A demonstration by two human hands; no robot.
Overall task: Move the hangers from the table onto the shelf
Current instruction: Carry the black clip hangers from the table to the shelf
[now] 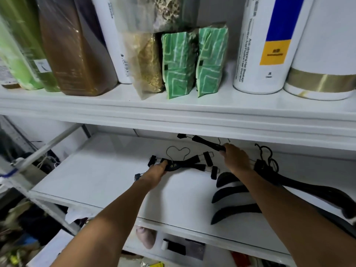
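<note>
Two crossed black clip hangers [189,165] with wire hooks lie on the white middle shelf [100,170]. My left hand [156,173] grips their middle from the near side. My right hand [236,158] is closed around another black clip hanger [207,143], held a little above the shelf further back. To the right, several black wide-shouldered hangers [233,193] are stacked on the same shelf, partly hidden by my right forearm.
The upper shelf [173,110] just above carries green packets [179,64], a bag of grain [148,60], fabric rolls [75,47] and white tubs [264,45]. A white rod [50,147] slants at the left. Clutter fills the lower shelf and the floor at the left.
</note>
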